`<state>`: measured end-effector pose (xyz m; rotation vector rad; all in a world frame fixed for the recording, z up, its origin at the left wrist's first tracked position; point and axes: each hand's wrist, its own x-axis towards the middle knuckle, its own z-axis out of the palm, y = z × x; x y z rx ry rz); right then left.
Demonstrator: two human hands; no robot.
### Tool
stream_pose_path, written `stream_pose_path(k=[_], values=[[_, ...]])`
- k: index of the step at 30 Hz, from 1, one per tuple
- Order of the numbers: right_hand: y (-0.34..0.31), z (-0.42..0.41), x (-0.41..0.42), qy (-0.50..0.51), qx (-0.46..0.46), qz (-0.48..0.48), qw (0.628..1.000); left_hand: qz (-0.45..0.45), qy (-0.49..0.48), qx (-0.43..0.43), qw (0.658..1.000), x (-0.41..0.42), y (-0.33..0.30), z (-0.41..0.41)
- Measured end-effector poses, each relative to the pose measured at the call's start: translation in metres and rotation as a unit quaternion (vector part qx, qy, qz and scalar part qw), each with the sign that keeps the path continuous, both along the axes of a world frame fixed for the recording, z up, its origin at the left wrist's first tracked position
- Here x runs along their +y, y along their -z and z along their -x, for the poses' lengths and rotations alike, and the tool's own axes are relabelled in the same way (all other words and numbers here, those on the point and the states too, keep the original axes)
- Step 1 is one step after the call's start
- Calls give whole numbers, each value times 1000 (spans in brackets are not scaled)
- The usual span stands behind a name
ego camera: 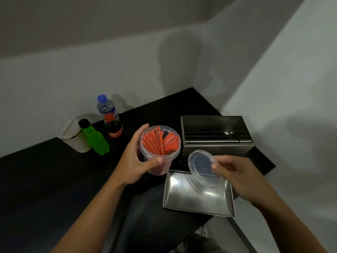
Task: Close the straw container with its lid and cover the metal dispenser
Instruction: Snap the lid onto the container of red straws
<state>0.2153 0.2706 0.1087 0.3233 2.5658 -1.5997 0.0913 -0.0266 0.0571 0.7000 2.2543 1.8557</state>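
Observation:
A clear round straw container (160, 162) full of orange-red straws (160, 142) is gripped around its side by my left hand (135, 161), its top uncovered. My right hand (235, 176) pinches a clear round lid (202, 168), tilted, just right of and slightly below the container's rim, not touching it. Behind stands the metal dispenser (217, 136), a steel box with its top uncovered. Its flat metal cover (197, 196) lies at the counter's front edge, under the lid.
On the black counter (54, 170) at the left stand a green bottle (94, 139), a cola bottle (114, 127), a blue-capped water bottle (105, 106) and a white tub (73, 137). White walls enclose the back and right.

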Motion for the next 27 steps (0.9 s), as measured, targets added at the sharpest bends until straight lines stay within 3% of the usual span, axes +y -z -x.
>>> stream_pose_path(k=[8, 16, 27], values=[[-4, -17, 5, 93, 109, 37, 989, -20, 45, -3, 999, 50, -7, -13], [-3, -15, 5, 22, 171, 23, 985, -17, 65, -20, 998, 77, -11, -22], [-1, 2, 1, -14, 167, 25, 986, -40, 78, -48, 995, 94, -20, -26]])
